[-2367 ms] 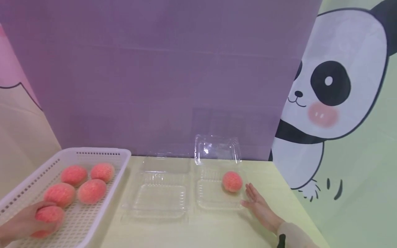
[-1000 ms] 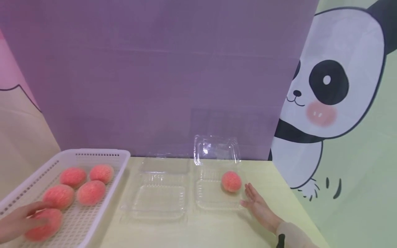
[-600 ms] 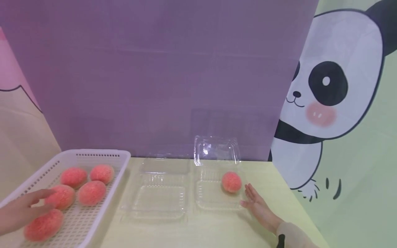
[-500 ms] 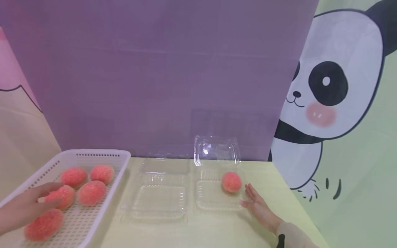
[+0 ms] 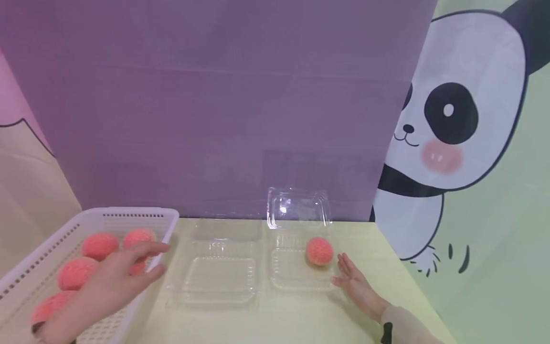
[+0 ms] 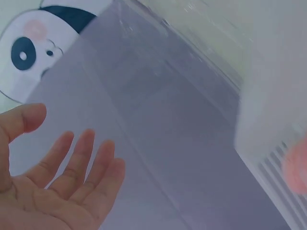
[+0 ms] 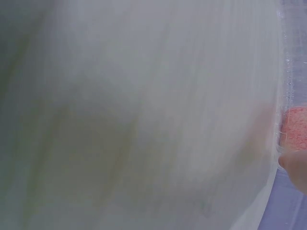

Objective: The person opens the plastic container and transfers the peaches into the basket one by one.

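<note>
My left hand (image 5: 116, 277) is over the right side of the white basket (image 5: 172, 222), thumb and fingers apart. Nothing lies in its palm in the left wrist view. Beneath and around it in the basket are several pink, rough-skinned, peach-like balls (image 5: 77, 273), one largely hidden by the fingers. My right hand (image 5: 360, 292) rests at the right side of a clear plastic clamshell box (image 5: 292, 282), fingers straight. One pink ball (image 5: 319, 251) sits in that box, a little left of the fingertips. Only a fingertip of the right hand shows in the right wrist view.
A second clear clamshell box (image 5: 221, 279), lid raised, stands between the basket and the box with the ball. The pale wooden table (image 5: 292, 320) ends at a purple backdrop (image 5: 215, 119). A panda-printed wall (image 5: 451, 143) stands on the right.
My left hand has let go of the nearest ball in the basket, lifted, and moved right toward the basket's right rim. That ball lies slightly nearer the front left. The right hand stays put.
</note>
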`<state>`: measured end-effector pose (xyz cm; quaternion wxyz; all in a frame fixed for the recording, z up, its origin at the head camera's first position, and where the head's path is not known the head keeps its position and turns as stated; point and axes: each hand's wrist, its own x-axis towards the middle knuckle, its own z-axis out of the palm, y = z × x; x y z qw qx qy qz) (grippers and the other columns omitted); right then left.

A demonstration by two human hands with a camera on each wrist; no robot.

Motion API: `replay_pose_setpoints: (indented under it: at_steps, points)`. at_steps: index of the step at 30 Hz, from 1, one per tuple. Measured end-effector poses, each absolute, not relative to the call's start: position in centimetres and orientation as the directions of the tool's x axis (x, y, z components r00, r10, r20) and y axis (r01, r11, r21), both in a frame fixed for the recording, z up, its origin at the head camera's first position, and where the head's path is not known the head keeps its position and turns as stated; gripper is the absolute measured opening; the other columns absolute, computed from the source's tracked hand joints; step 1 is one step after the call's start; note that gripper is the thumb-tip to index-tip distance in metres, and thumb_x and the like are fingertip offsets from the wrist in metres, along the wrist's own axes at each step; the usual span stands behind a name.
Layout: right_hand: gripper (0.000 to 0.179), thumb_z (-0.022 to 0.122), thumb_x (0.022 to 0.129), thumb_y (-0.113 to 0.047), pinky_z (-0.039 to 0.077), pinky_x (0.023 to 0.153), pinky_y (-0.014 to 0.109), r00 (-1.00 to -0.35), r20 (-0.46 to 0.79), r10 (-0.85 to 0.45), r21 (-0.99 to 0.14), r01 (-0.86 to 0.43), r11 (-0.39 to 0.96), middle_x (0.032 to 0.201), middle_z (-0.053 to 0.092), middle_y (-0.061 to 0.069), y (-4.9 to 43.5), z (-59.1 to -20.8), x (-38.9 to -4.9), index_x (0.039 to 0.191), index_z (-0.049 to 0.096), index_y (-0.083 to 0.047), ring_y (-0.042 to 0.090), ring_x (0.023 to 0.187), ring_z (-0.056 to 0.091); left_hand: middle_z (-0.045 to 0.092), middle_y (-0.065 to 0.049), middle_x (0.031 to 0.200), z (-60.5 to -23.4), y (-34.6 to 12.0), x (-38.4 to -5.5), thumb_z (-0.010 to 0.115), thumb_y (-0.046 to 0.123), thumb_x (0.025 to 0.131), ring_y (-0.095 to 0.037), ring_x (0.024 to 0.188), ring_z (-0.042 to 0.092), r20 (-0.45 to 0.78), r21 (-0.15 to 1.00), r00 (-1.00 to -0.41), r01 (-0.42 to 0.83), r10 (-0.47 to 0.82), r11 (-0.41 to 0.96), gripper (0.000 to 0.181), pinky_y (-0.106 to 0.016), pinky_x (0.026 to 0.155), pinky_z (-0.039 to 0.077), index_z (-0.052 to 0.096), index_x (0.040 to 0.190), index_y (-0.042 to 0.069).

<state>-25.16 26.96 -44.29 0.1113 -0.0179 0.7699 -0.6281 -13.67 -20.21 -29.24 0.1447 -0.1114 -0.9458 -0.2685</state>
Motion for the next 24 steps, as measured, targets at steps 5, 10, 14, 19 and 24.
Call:
replay_pose_setpoints:
  at_steps: [5,10,14,19,24]
  points:
    - [0.085,0.054,0.088,-0.007,0.006,0.111,0.053,-0.976,-0.143,-0.162,-0.971,0.107,0.212,0.153,-0.004,0.014,26.9,-44.2,-25.3,0.146,-0.009,-0.008,0.036,0.139,-0.002,0.066,0.003,0.109,-29.9,-16.1,-14.5,0.067,0.030,0.082,-0.022,0.094,0.062,0.370,0.505,-0.905,0.386,0.210,0.772,0.030,-0.039,0.073,0.053,0.064,0.110,0.022]
    - [0.087,0.055,0.088,-0.010,0.007,0.111,0.054,-0.977,-0.141,-0.162,-0.970,0.104,0.219,0.153,-0.004,0.015,26.9,-44.2,-25.1,0.146,-0.009,-0.007,0.036,0.139,-0.001,0.065,0.006,0.106,-31.0,-12.4,-15.7,0.066,0.025,0.083,-0.017,0.094,0.061,0.368,0.549,-0.882,0.462,0.294,0.697,0.026,-0.033,0.078,0.051,0.064,0.108,0.019]
    - [0.087,0.056,0.088,-0.010,0.008,0.111,0.054,-0.978,-0.138,-0.155,-0.971,0.103,0.217,0.153,-0.003,0.016,26.8,-44.2,-25.0,0.146,-0.008,-0.006,0.037,0.139,-0.001,0.065,0.003,0.107,-32.0,-9.4,-17.0,0.065,0.020,0.083,-0.019,0.097,0.061,0.329,0.640,-0.887,0.461,0.324,0.614,0.025,-0.036,0.084,0.051,0.064,0.107,0.014]
    - [0.085,0.056,0.088,-0.010,0.008,0.111,0.053,-0.982,-0.127,-0.138,-0.970,0.095,0.222,0.153,-0.001,0.016,26.7,-44.1,-25.1,0.146,-0.007,-0.006,0.037,0.139,0.001,0.063,-0.004,0.114,-33.3,-6.1,-18.9,0.062,0.016,0.084,-0.024,0.104,0.058,0.283,0.741,-0.893,0.435,0.350,0.512,0.029,-0.043,0.090,0.049,0.062,0.112,0.009]
    - [0.087,0.057,0.088,-0.013,0.008,0.111,0.053,-0.981,-0.134,-0.144,-0.964,0.096,0.247,0.153,-0.001,0.016,26.9,-44.1,-24.9,0.146,-0.006,-0.007,0.036,0.139,0.001,0.060,-0.009,0.118,-34.5,-3.3,-20.5,0.061,0.017,0.084,-0.029,0.106,0.056,0.237,0.782,-0.897,0.404,0.373,0.475,0.032,-0.046,0.091,0.047,0.059,0.115,0.008]
